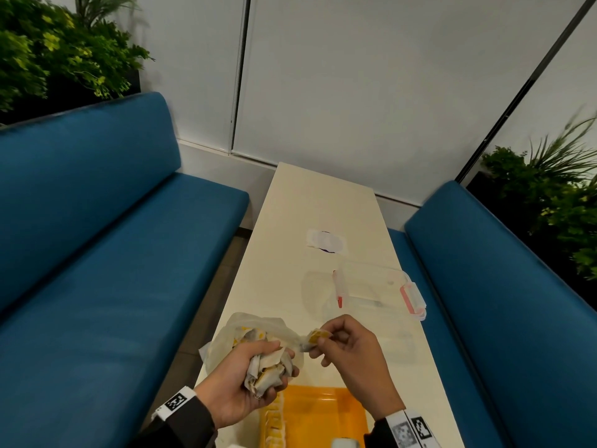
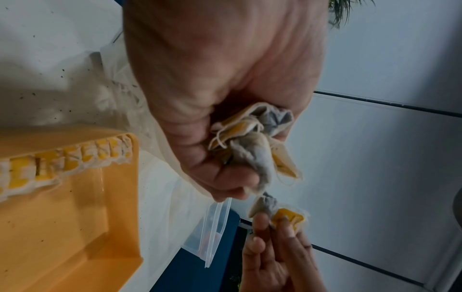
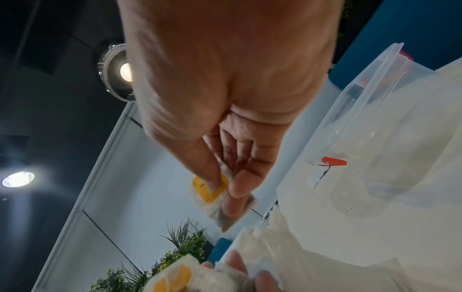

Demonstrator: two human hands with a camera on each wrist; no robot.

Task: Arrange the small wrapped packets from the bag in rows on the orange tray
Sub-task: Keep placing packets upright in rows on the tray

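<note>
The left hand (image 1: 240, 371) is curled tightly around a bunch of small wrapped packets (image 1: 269, 367), crumpled together in its palm. The bag (image 1: 255, 331), thin and translucent, lies on the bench (image 1: 323, 202) directly behind that hand, with more packets visible inside.

The right hand (image 1: 347, 349) pinches a single packet (image 1: 318, 337) between thumb and fingertips (image 3: 236, 189); the packet bears a yellow label and hangs just beside the bunch, above the bench. Whether the packet and the bunch touch cannot be told.

The orange tray (image 1: 326, 415) sits on the bench below both hands, at the near edge. One row of packets (image 2: 62, 164) lines the tray's left wall.

A clear plastic box with red clasps (image 1: 378, 287) stands beyond the tray, well apart from it.
</note>
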